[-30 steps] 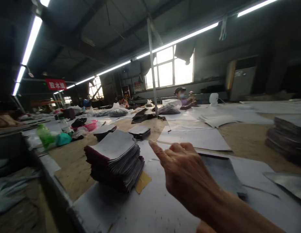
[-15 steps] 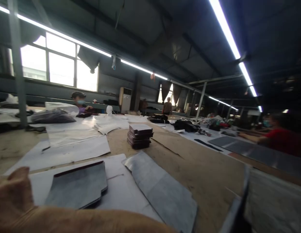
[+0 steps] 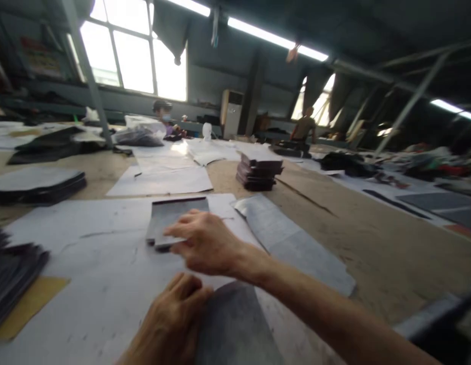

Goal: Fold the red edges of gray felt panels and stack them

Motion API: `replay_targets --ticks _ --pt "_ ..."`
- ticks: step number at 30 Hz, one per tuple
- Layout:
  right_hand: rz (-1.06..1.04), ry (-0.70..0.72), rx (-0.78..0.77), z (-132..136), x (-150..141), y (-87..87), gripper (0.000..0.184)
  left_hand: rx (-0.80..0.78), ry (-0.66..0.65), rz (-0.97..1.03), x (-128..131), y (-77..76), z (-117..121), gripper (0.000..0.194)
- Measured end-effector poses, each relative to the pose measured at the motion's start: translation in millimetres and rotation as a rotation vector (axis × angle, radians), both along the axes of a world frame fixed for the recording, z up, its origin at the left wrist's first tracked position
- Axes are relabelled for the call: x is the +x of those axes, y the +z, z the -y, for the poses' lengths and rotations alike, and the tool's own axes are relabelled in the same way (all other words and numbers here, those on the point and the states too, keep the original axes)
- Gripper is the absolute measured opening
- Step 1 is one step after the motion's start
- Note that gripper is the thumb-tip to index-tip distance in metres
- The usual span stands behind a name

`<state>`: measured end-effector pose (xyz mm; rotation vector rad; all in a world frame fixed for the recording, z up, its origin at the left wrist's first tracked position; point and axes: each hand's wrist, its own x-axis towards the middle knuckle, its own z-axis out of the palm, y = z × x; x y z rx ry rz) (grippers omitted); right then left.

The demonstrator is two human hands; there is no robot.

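My right hand (image 3: 207, 243) reaches in from the right, over the near right corner of a small stack of grey panels (image 3: 163, 218) with a dark strip along the far edge. Its fingers are apart and slightly bent; whether they touch the top panel I cannot tell. Below it, my left hand (image 3: 174, 314) is closed, its thumb and curled fingers at the left edge of a large grey sheet piece (image 3: 235, 324). Its fingertips are partly hidden. Another long grey piece (image 3: 292, 238) lies flat beyond my right forearm.
White paper (image 3: 106, 284) covers the near table. At left sit dark layered pieces (image 3: 18, 274) on yellow card (image 3: 34, 304), and a grey-topped stack (image 3: 38, 185). A taller dark stack (image 3: 258, 172) stands ahead. Co-workers (image 3: 165, 116) are across the table and farther back.
The view has swung left and down. My right hand has come over the small panel stack, and my left hand now shows at the large grey piece.
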<state>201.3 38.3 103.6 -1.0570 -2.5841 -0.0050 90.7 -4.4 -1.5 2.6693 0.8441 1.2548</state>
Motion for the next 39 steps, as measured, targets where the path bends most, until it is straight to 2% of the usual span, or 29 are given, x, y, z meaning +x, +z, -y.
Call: replay_targets --ticks 2,5,7,11,15,18,20,39 --pt "-0.076 -0.032 -0.076 4 36 -21.7 0.023 -0.153 0.056 -0.035 -6 -3.6 2 0.025" --pt "-0.113 -0.074 -0.203 18 78 -47.7 0.026 -0.247 0.052 -0.047 -4 0.4 1 0.026" --pt "-0.109 -0.072 -0.231 30 91 -58.4 0.030 -0.268 0.050 -0.044 -2 4.7 1 0.025" --pt "-0.113 -0.021 -0.143 39 93 -70.2 0.028 -0.264 0.054 -0.046 -4 8.3 0 0.023" --pt "-0.136 0.022 0.003 41 96 -78.1 0.017 -0.200 0.020 -0.116 -8 8.3 1 0.025" --pt "-0.150 0.068 0.184 46 101 -84.1 0.022 -0.104 -0.015 -0.167 -9 8.8 4 0.028" --pt "-0.151 0.105 0.252 49 103 -87.5 0.023 -0.071 -0.030 -0.195 -8 9.0 6 0.028" --pt "0.146 0.198 0.362 56 102 -84.6 0.028 -0.033 -0.014 -0.351 -9 7.3 7 0.029"
